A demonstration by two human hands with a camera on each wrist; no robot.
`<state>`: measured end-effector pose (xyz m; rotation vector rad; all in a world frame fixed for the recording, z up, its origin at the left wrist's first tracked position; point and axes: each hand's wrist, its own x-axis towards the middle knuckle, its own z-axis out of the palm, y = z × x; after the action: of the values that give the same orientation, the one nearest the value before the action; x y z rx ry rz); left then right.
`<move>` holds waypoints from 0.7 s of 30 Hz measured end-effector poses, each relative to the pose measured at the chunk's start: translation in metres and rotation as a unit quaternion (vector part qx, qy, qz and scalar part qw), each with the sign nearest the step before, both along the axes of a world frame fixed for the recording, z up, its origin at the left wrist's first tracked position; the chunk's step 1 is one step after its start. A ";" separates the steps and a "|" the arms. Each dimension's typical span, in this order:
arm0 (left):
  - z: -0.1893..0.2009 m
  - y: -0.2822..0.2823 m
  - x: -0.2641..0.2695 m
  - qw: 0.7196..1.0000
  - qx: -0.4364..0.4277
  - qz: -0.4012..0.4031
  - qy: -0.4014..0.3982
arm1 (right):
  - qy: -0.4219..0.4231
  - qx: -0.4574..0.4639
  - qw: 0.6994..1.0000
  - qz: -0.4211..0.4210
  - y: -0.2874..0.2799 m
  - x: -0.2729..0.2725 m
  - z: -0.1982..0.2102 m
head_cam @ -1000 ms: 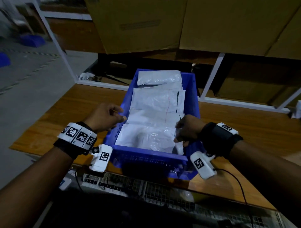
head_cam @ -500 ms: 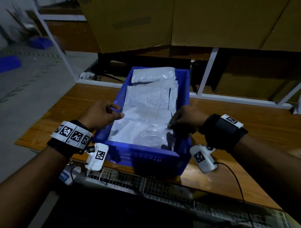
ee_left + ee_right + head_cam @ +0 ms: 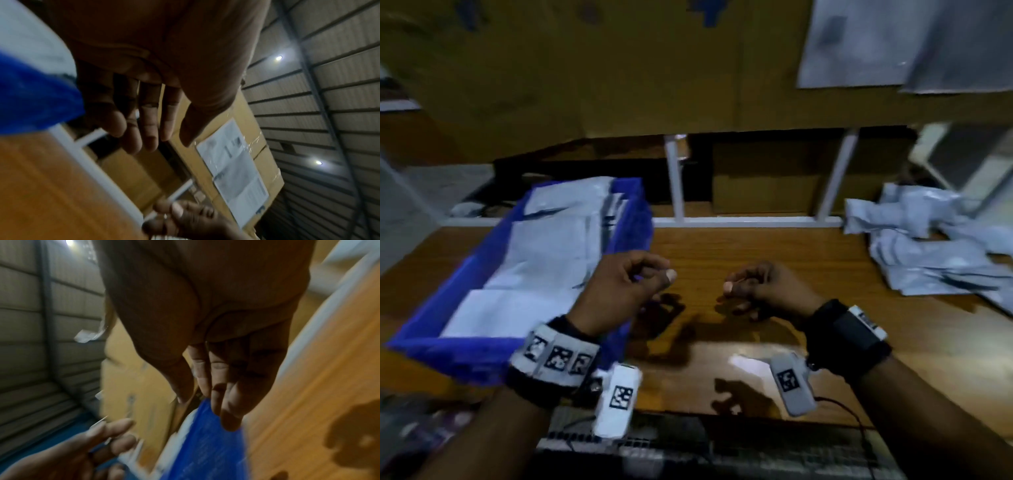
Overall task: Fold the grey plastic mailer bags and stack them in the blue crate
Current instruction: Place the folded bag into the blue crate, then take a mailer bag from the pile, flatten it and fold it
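The blue crate [image 3: 424, 346] sits on the left of the wooden table, filled with folded grey mailer bags [image 3: 544, 260]. A loose heap of unfolded grey mailer bags [image 3: 928, 246] lies at the table's right. My left hand [image 3: 633, 284] hovers just right of the crate's right wall, fingers loosely curled, holding nothing. My right hand [image 3: 753, 287] hangs beside it over bare wood, also loosely curled and empty. The left wrist view shows relaxed left fingers [image 3: 144, 123] near the blue crate [image 3: 30, 100]. The right wrist view shows relaxed right fingers [image 3: 224, 386] with the blue crate [image 3: 207, 443] beyond.
The wooden table [image 3: 756, 240] stretches between crate and heap. A white frame rail [image 3: 739, 221] and posts run along its far edge, with cardboard boxes [image 3: 585, 68] behind. A wire rack [image 3: 688, 445] lies at the near edge.
Both hands have left the bag in the crate and moved right over the bare table. The view has swung right, bringing the heap of unfolded bags into sight.
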<state>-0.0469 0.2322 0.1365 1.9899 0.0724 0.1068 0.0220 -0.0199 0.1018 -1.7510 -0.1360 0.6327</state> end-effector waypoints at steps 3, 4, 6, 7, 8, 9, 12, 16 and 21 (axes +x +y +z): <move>-0.046 -0.094 0.035 0.992 -0.047 -0.054 0.103 | 0.004 -0.037 0.997 -0.068 -0.076 0.012 -0.026; -0.060 -0.121 0.047 0.987 -0.057 -0.074 0.130 | 0.006 -0.055 0.994 -0.092 -0.100 0.016 -0.034; -0.080 -0.168 0.071 0.982 -0.056 -0.107 0.144 | 0.009 -0.064 0.988 -0.140 -0.145 0.025 -0.050; -0.087 -0.186 0.080 0.982 -0.049 -0.116 0.143 | 0.013 -0.061 0.985 -0.164 -0.165 0.029 -0.058; -0.092 -0.203 0.088 0.981 -0.044 -0.122 0.142 | 0.016 -0.060 0.981 -0.185 -0.183 0.033 -0.064; -0.097 -0.218 0.098 0.981 -0.042 -0.125 0.144 | 0.021 -0.063 0.976 -0.205 -0.199 0.037 -0.070; -0.115 -0.258 0.138 0.976 -0.050 -0.145 0.155 | 0.036 -0.082 0.961 -0.261 -0.247 0.052 -0.085; -0.137 -0.312 0.207 0.965 -0.110 -0.153 0.184 | 0.032 -0.135 0.936 -0.325 -0.307 0.087 -0.091; -0.157 -0.388 0.288 0.947 -0.160 -0.167 0.222 | -0.046 -0.282 0.874 -0.392 -0.389 0.155 -0.096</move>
<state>0.2416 -0.1558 -0.0206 1.6409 0.0383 -0.5431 0.1770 -0.4089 0.0054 -2.1705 0.7382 -0.0339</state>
